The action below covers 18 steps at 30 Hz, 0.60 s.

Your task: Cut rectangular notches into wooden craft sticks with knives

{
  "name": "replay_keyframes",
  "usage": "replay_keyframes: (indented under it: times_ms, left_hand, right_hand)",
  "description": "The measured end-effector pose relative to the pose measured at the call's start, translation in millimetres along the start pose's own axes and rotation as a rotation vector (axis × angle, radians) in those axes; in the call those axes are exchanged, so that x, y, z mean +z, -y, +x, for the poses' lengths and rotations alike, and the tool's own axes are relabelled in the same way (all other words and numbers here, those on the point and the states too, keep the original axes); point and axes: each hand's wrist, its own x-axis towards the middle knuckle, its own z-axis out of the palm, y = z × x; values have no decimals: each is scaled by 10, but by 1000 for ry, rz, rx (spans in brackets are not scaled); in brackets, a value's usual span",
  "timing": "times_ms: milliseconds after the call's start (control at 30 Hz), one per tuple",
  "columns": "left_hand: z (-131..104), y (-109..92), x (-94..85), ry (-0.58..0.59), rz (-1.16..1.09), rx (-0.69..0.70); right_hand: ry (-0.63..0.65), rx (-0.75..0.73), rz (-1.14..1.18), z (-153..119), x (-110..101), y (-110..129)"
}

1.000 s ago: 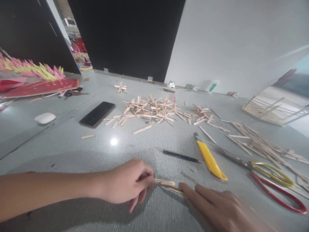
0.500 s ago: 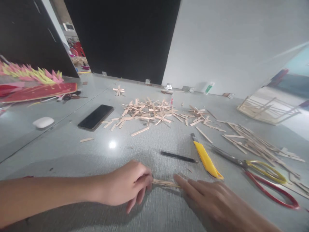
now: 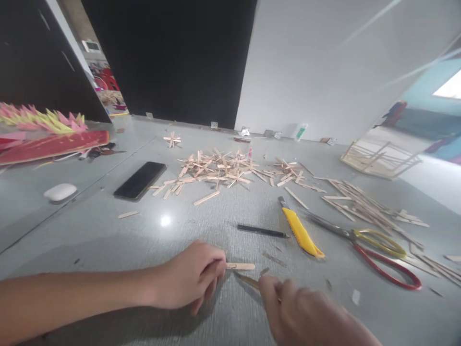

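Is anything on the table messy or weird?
Yes, a lone stick lies near the phone, away from the jumbled heap. Also, the held stick in the left hand has a small dark outline, maybe a cut.

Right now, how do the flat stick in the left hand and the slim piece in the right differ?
End: the flat stick, in the left hand, has a rounded end; the slim piece, in the right hand, narrows to a point.
Colour: the flat stick is pale; the slim piece is browner, dark at its tip.
Pose: the flat stick lies nearly level in view; the slim piece slants.
Shared: both are partly hidden by the hands.
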Motion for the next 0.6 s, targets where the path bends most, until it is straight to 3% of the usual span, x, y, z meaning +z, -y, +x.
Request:
replay_keyframes:
  times_ms: [233,467,600]
  left_hand:
    - [-14,-5,26,-35,38,31]
    - [-9,19,39,-55,12,27]
    - [-16,7,35,-56,18,21]
  right_hand:
    - [60,-149,79,153,307,-365]
    - [60,-16,19,91,73,-23]
    - [91,-85,57,137,230,-212]
